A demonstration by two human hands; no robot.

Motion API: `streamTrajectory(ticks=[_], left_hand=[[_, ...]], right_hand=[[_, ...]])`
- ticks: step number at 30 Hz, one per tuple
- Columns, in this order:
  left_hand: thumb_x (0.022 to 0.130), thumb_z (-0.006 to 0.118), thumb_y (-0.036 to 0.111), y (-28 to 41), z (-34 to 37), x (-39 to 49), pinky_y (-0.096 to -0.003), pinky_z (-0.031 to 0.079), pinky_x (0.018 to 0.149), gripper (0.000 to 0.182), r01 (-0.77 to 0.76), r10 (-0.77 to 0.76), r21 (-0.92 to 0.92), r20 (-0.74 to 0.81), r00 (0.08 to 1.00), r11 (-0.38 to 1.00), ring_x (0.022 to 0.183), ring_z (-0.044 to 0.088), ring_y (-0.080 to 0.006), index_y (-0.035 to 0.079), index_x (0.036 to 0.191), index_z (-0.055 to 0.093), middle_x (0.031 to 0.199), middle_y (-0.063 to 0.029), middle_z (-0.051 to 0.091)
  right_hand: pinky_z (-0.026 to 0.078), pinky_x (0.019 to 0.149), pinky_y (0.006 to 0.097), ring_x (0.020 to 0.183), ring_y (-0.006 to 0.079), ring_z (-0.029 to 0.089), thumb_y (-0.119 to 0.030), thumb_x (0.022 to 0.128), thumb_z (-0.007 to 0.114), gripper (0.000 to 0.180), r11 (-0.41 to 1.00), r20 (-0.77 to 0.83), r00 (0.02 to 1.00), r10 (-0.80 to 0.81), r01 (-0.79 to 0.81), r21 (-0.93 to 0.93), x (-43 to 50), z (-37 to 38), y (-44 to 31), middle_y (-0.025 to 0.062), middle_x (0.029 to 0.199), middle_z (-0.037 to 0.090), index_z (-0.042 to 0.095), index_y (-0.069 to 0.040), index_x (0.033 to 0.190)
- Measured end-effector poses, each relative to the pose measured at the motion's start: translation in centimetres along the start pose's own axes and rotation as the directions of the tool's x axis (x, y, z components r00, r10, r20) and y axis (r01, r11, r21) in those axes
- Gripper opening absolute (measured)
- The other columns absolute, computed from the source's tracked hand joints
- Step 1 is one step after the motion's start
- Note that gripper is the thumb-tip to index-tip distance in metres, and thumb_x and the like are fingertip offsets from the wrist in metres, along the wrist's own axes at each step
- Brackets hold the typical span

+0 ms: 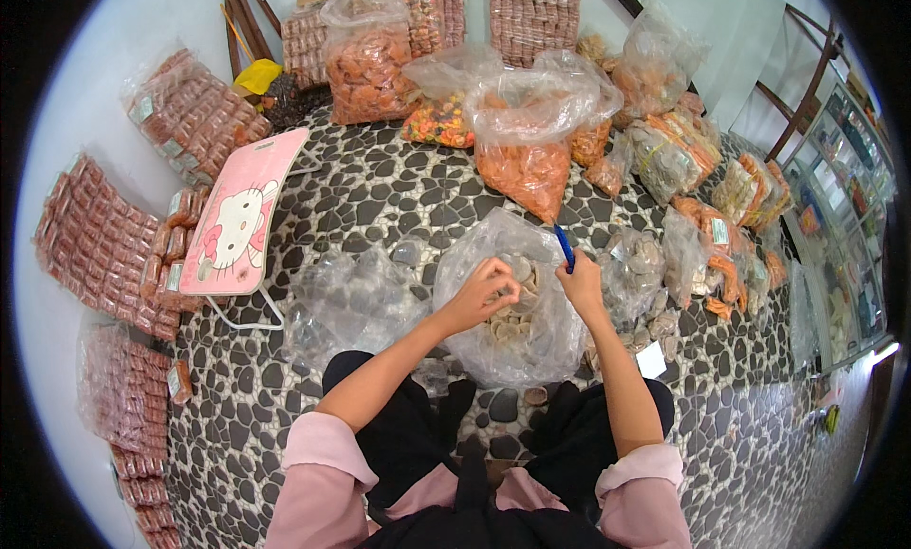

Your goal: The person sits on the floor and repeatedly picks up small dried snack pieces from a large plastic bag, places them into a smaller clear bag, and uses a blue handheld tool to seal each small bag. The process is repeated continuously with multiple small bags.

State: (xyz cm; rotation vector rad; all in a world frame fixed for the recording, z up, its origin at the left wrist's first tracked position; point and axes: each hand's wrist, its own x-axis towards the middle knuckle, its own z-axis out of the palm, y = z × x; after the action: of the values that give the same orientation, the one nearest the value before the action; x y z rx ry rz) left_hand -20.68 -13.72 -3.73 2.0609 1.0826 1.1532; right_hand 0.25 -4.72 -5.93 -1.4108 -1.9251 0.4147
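Note:
In front of me an open clear plastic bag (pixel 475 264) holds round, pale brown crackers (pixel 512 328). My left hand (pixel 491 293) hovers over its mouth, fingers curled towards the thumb; whether something thin is pinched there I cannot tell. Over the bag's right side, my right hand (pixel 582 282) grips a slim blue tool (pixel 565 246), perhaps a pen or cutter, pointing away from me. Beyond its tip stands a large open bag of orange crackers (pixel 523 168). A clear bag with brown crackers (pixel 633 257) lies right of my right hand.
Crumpled clear plastic (pixel 349 307) lies on the left of the pebble-patterned floor (pixel 363 197). Further left stands a pink folding table (pixel 238 214) beside stacked packs (pixel 99 243). More filled bags (pixel 370 72) line the back. A glass cabinet (pixel 840 214) and a white card (pixel 650 360) are on the right.

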Motion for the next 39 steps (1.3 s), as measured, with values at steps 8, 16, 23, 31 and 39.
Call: streamTrajectory(ticks=[8, 16, 23, 31, 39], left_hand=[[0.097, 0.032, 0.036, -2.6, 2.9, 2.1, -0.049, 0.036, 0.096, 0.033, 0.2, -0.694, -0.933, -0.068, 0.716, 0.298, 0.12, 0.041, -0.0296, 0.007, 0.11, 0.042, 0.13, -0.0095, 0.037], [0.096, 0.019, 0.038, -6.3, 6.3, 1.0, -0.0644, 0.032, 0.092, 0.051, 0.102, -0.639, -0.915, 0.349, 0.685, -0.39, 0.118, 0.039, -0.0403, 0.002, 0.127, 0.037, 0.131, -0.0191, 0.037], [0.092, 0.015, 0.054, -6.1, 7.5, 1.0, -0.0618, 0.031, 0.096, 0.065, 0.189, -0.782, -0.884, 0.466, 0.414, -0.427, 0.121, 0.039, -0.04, 0.008, 0.134, 0.031, 0.132, -0.0194, 0.038], [0.082, 0.029, 0.07, -5.2, 5.9, -0.8, -0.0649, 0.015, 0.1, 0.081, 0.296, -0.839, -0.945, 0.27, 0.473, -0.137, 0.133, 0.01, -0.042, 0.023, 0.142, 0.001, 0.147, -0.0158, -0.002], [0.076, 0.069, 0.03, -1.4, 5.2, 1.0, -0.0444, 0.038, 0.095, 0.085, 0.374, -0.674, -0.736, -0.148, 0.724, 0.564, 0.123, 0.034, -0.0293, 0.016, 0.138, 0.012, 0.138, -0.0134, 0.022]], right_hand=[[0.041, 0.052, 0.0242, 0.067, 0.01, 0.054, -0.029, 0.078, 0.067, 0.04, 0.637, 0.553, 0.808, 0.203, -0.538, 0.552, -0.7, -2.2, -2.7, 0.0062, 0.088, 0.057, 0.054, -0.004, 0.105], [0.045, 0.074, 0.0367, 0.083, 0.0305, 0.059, -0.023, 0.071, 0.073, 0.042, 0.968, 0.265, 0.943, -0.201, 0.149, 0.204, -3.8, 0.6, -1.6, 0.0149, 0.093, 0.06, 0.054, -0.001, 0.101], [0.046, 0.063, 0.0381, 0.068, 0.0324, 0.06, -0.013, 0.071, 0.069, 0.019, 0.99, 0.171, 0.981, -0.093, 0.073, 0.117, -4.0, 2.2, -1.8, 0.0182, 0.075, 0.061, 0.059, 0.001, 0.079], [0.041, 0.053, 0.0305, 0.052, 0.0141, 0.052, -0.022, 0.076, 0.067, 0.018, 0.973, 0.147, 0.986, 0.079, -0.108, 0.203, -1.2, -0.3, -1.7, 0.0054, 0.057, 0.056, 0.066, -0.005, 0.081], [0.039, 0.049, 0.0247, 0.054, 0.0077, 0.05, -0.026, 0.08, 0.066, 0.021, 0.908, 0.459, 0.885, 0.074, -0.25, 0.336, -2.0, -0.9, -2.9, 0.0, 0.058, 0.054, 0.066, -0.006, 0.084]])
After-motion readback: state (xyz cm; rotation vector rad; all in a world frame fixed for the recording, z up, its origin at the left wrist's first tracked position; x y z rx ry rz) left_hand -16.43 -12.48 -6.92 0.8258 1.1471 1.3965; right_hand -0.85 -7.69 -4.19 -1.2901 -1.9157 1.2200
